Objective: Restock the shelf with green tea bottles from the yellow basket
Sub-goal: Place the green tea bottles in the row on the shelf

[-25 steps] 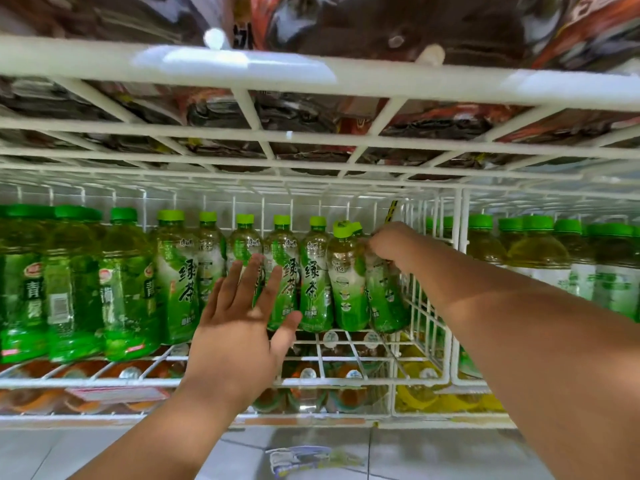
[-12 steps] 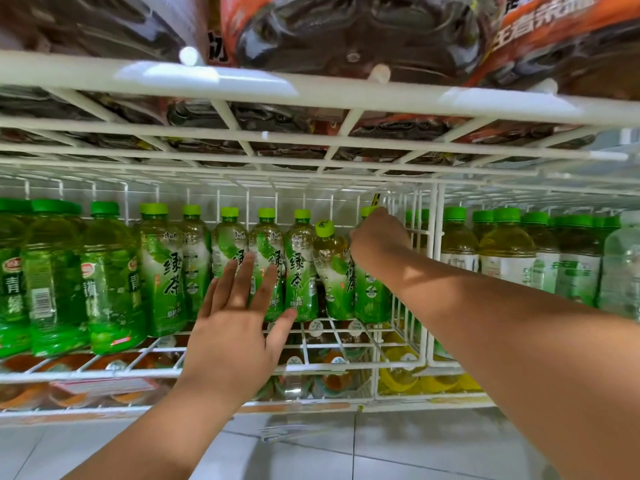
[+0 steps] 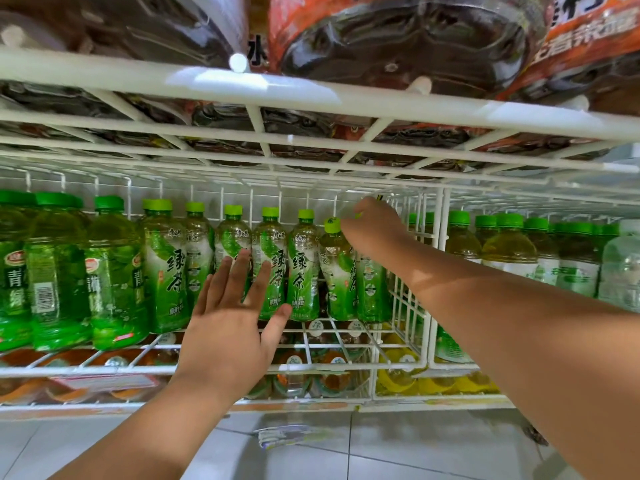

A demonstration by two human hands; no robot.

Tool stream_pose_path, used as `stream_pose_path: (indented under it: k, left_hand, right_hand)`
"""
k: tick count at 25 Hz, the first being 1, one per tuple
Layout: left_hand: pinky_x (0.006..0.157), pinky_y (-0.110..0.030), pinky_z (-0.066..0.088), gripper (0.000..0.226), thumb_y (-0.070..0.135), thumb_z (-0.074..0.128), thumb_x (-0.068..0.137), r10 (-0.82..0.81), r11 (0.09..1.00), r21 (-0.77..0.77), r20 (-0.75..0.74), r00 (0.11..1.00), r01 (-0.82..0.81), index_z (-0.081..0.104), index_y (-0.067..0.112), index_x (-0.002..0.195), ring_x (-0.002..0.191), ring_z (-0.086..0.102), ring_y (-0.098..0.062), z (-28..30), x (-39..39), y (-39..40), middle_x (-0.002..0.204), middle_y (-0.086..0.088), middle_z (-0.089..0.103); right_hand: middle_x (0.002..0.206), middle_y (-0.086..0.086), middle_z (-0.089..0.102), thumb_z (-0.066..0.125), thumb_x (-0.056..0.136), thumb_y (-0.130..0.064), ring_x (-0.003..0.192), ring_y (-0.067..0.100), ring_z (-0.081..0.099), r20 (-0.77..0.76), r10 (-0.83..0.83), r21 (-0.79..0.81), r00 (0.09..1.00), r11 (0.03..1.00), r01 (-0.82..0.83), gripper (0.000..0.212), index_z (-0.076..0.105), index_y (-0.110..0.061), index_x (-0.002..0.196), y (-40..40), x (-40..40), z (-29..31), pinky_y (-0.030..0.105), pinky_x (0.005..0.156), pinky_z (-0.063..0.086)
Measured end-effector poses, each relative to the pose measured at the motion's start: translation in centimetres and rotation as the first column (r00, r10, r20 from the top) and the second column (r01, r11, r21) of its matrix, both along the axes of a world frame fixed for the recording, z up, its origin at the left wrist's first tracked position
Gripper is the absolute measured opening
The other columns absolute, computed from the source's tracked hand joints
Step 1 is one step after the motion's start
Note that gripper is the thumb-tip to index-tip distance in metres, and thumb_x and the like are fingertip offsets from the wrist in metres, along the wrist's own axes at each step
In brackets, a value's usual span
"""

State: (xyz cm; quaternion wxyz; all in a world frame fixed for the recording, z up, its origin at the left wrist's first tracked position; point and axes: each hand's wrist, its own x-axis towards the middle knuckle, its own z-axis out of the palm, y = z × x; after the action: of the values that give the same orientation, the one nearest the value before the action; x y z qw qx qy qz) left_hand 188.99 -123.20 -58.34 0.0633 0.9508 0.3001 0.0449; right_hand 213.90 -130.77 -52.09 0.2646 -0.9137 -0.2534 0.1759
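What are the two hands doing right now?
Left hand: open, fingers spread, holding nothing.
Right hand: gripping the top of a green tea bottle.

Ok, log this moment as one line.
left hand: open, before green tea bottles | right hand: on bottle top by divider

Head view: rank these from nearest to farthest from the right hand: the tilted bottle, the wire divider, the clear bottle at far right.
1. Tilted bottle, just left of the right hand.
2. Wire divider, to its right.
3. Clear bottle, at the far right edge.
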Motion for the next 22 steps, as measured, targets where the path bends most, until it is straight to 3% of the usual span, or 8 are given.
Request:
stream_pose_path:
  k: [3, 6, 9, 12, 15, 17, 19, 22]
  left_hand:
    - [0.124, -0.048, 0.019, 0.081, 0.071, 0.013, 0.094, -0.003, 1.000, 0.014, 0.008, 1.000, 0.003, 0.026, 0.028, 0.161, 0.156, 0.013, -0.029, -0.1, -0.1, 0.1, 0.170, -0.006, 0.014]
    - [0.124, -0.050, 0.021, 0.080, 0.071, 0.011, 0.096, -0.026, 0.999, 0.040, 0.000, 1.000, 0.025, 0.028, 0.026, 0.160, 0.156, 0.014, -0.029, -0.1, 0.1, 0.0, 0.169, -0.007, 0.017]
    - [0.125, -0.048, 0.016, 0.082, 0.073, 0.006, 0.094, -0.027, 0.998, 0.048, -0.004, 1.000, 0.027, 0.023, 0.029, 0.161, 0.157, 0.007, -0.026, -0.4, 0.3, 0.2, 0.170, -0.004, 0.011]
    - [0.126, -0.046, 0.014, 0.082, 0.073, 0.006, 0.094, -0.023, 0.998, 0.060, 0.000, 1.000, 0.023, 0.022, 0.029, 0.161, 0.157, 0.005, -0.025, -0.4, 0.3, 0.3, 0.170, -0.004, 0.008]
    - [0.125, -0.048, 0.015, 0.083, 0.074, 0.004, 0.095, -0.038, 0.998, 0.059, 0.000, 0.999, 0.038, 0.025, 0.028, 0.161, 0.157, 0.006, -0.026, -0.5, 0.3, 0.4, 0.170, -0.005, 0.010]
    - [0.125, -0.048, 0.015, 0.084, 0.074, 0.002, 0.095, -0.043, 0.998, 0.053, 0.006, 0.999, 0.042, 0.024, 0.028, 0.161, 0.157, 0.006, -0.026, -0.4, 0.3, 0.3, 0.170, -0.005, 0.010]
    - [0.126, -0.048, 0.013, 0.083, 0.074, 0.001, 0.094, -0.039, 0.998, 0.056, 0.006, 0.999, 0.039, 0.022, 0.029, 0.161, 0.157, 0.004, -0.026, -0.3, 0.3, 0.3, 0.170, -0.004, 0.008]
    - [0.125, -0.048, 0.015, 0.082, 0.073, 0.003, 0.095, -0.041, 0.997, 0.061, 0.002, 0.999, 0.040, 0.023, 0.029, 0.161, 0.157, 0.006, -0.026, -0.4, 0.2, 0.4, 0.170, -0.004, 0.009]
  right_hand:
    - [0.131, 0.007, 0.054, 0.076, 0.080, -0.047, 0.111, 0.028, 0.063, -0.093, 0.070, -0.054, 0.993, 0.996, -0.075, 0.079, 0.045, -0.014, 0.146, 0.5, -1.0, -1.9, 0.036, 0.082, 0.056]
    - [0.135, 0.010, 0.054, 0.086, 0.075, -0.050, 0.128, 0.031, 0.051, 0.103, 0.145, -0.166, 0.984, 0.978, -0.126, 0.086, 0.049, -0.011, 0.142, 0.3, -2.2, -3.9, 0.044, 0.107, 0.047]
    - [0.131, 0.011, 0.059, 0.087, 0.078, -0.041, 0.125, 0.030, 0.054, 0.164, 0.145, -0.146, 0.976, 0.982, -0.121, 0.079, 0.050, -0.007, 0.139, 0.0, -2.4, -3.9, 0.043, 0.105, 0.048]
    - [0.114, 0.004, 0.063, 0.086, 0.079, -0.042, 0.109, 0.025, 0.062, 0.092, 0.113, -0.092, 0.989, 0.990, -0.105, 0.063, 0.056, -0.011, 0.125, -0.7, -2.2, -2.1, 0.033, 0.085, 0.055]
    - [0.103, 0.003, 0.064, 0.079, 0.086, -0.045, 0.092, 0.018, 0.066, -0.029, 0.068, -0.113, 0.997, 0.991, -0.070, 0.045, 0.060, -0.014, 0.112, -0.7, -1.5, 0.2, 0.020, 0.066, 0.045]
    - [0.104, 0.010, 0.067, 0.076, 0.088, -0.048, 0.091, 0.021, 0.068, -0.030, 0.042, -0.197, 0.999, 0.979, -0.047, 0.062, 0.059, -0.003, 0.127, -0.1, -1.5, 0.1, 0.023, 0.071, 0.047]
    - [0.104, 0.011, 0.064, 0.075, 0.090, -0.045, 0.089, 0.021, 0.066, 0.122, 0.043, -0.231, 0.992, 0.973, -0.014, 0.060, 0.059, 0.001, 0.125, 0.6, -2.0, -1.0, 0.029, 0.077, 0.056]
    - [0.147, 0.018, 0.044, 0.078, 0.088, -0.039, 0.130, 0.035, 0.051, 0.261, 0.131, -0.292, 0.956, 0.955, -0.051, 0.075, 0.045, -0.003, 0.146, 0.5, -2.1, -3.0, 0.042, 0.103, 0.052]
